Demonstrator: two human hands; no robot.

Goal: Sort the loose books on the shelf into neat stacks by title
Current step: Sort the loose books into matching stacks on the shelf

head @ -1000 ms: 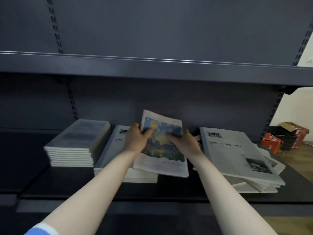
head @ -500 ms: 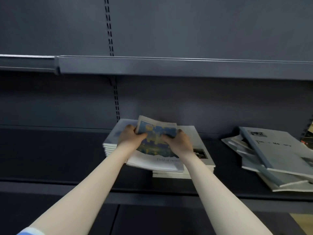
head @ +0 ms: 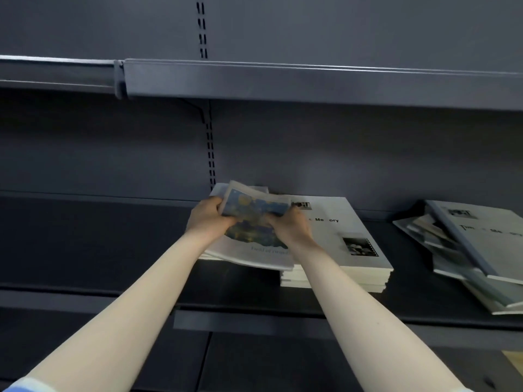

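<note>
Both arms reach forward, left hand (head: 210,219) and right hand (head: 289,228) gripping, fingers curled.

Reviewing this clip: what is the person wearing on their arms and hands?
Both hands, left hand and right hand, are bare: no gloves, rings or watch visible. The forearms are uncovered. A light blue sleeve edge with a white band shows at the lower left corner.

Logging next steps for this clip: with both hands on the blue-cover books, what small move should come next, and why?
Probably slide them left onto bare shelf. Both the left hand and right hand grip the blue-cover books, which overlap the neat grey stack bearing a different cover.
</note>
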